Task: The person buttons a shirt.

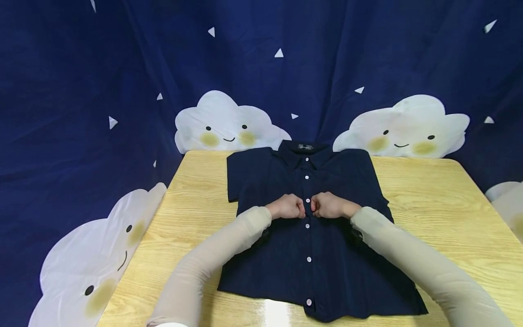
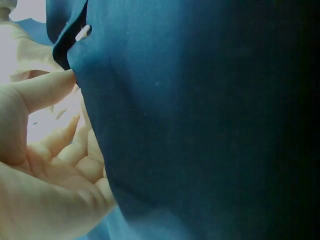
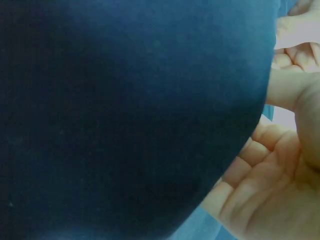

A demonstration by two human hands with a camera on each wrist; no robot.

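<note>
A dark navy short-sleeved shirt (image 1: pixel 273 259) lies front up, its collar (image 1: pixel 288 155) at the far end and white buttons running down the middle. On the left of the button strip, my left hand (image 1: pixel 289 206) pinches the shirt front with curled fingers. Facing it across the strip, my right hand (image 1: pixel 330 205) grips the other side in the same way. A white button (image 1: pixel 308 200) shows just above the gap between them. In the left wrist view, a thumb (image 2: pixel 47 90) presses the fabric edge near a tilted button (image 2: pixel 83 33). The right wrist view shows fingers (image 3: pixel 250 160) partly hidden behind cloth.
Beneath the shirt is a light wooden table (image 1: pixel 192 204). A dark blue curtain (image 1: pixel 245 54) printed with smiling white clouds hangs behind it and along the left side. The shirt's lower hem (image 1: pixel 261 295) lies close to the near side of the view.
</note>
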